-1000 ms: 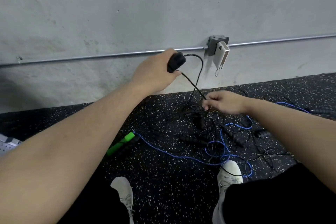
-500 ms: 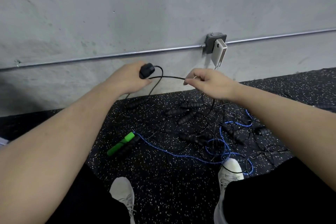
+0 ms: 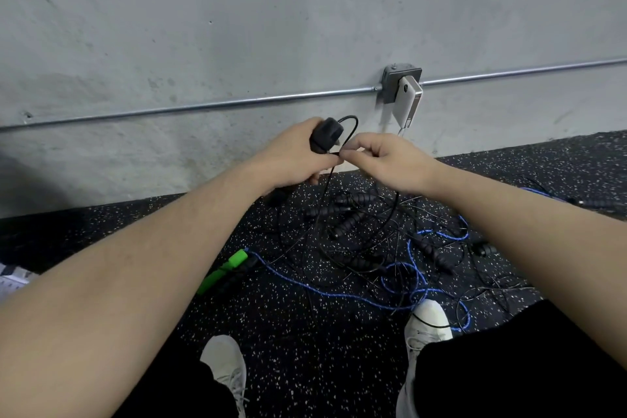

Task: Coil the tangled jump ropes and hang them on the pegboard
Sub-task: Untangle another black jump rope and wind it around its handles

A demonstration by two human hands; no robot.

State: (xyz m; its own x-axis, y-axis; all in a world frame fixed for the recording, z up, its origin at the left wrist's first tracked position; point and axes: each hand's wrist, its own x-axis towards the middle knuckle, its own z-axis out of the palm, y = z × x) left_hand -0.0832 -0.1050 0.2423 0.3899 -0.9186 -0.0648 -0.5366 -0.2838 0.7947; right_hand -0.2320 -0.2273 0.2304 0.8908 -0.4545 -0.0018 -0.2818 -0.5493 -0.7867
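Note:
My left hand (image 3: 291, 158) grips a black jump-rope handle (image 3: 326, 136), raised in front of the wall. Its thin black cord (image 3: 393, 210) arcs over the handle and hangs in a loop toward the floor. My right hand (image 3: 383, 161) pinches that cord right beside my left thumb. Below, a tangle of black ropes with ribbed black handles (image 3: 349, 224) lies on the speckled floor. A blue rope (image 3: 325, 290) runs through the tangle to a green handle (image 3: 224, 270). No pegboard is in view.
A grey concrete wall with a metal conduit (image 3: 203, 104) and an outlet box holding a white charger (image 3: 409, 100) stands close ahead. My two white shoes (image 3: 429, 321) stand at the edge of the tangle; a cord crosses the right one. Something white lies at the far left (image 3: 10, 280).
My right hand lifted the black cord from the pile and moved left up to my left hand. A hanging loop has formed. My left hand dropped, then shifted right with the handle.

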